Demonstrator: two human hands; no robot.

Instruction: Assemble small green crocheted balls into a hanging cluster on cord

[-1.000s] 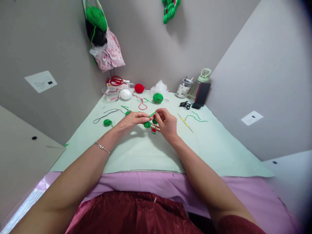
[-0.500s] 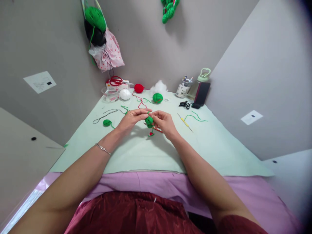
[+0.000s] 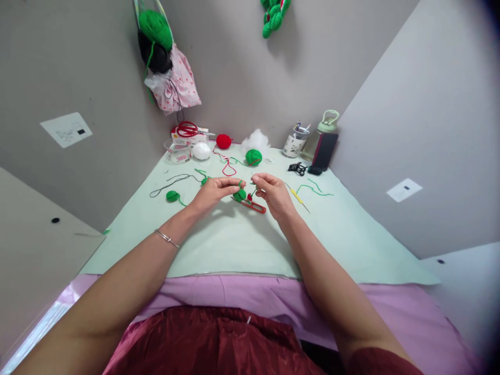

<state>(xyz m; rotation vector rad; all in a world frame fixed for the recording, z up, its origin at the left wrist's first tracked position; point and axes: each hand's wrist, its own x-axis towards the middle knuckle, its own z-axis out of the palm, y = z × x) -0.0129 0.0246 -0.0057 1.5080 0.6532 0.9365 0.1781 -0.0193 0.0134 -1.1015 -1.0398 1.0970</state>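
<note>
My left hand (image 3: 215,190) pinches the top of the little green ball (image 3: 239,195). The ball hangs just over the green mat (image 3: 234,245), between my two hands. My right hand (image 3: 274,195) is pinched shut too. I think it has a thin green thread (image 3: 252,190) that goes to the ball, but the thread is very small to see.

If I pull the thread too hard, it could snap or slip out of my fingers. The ball could then drop and roll away. The red tool (image 3: 253,205) lies right under the ball, and a loose thread could catch on it.

Close to me is a pink cloth (image 3: 253,297), then the mat. On the mat to my right lies a yellow hook (image 3: 297,196), and to my left another small green ball (image 3: 172,196). Further back are a green yarn ball (image 3: 253,157), a red yarn ball (image 3: 223,141), white fluff (image 3: 254,139), a cup (image 3: 294,144), a bottle (image 3: 327,121) and a phone (image 3: 323,150). Grey walls close in the corner, and a spotty bag (image 3: 175,86) hangs up there.
</note>
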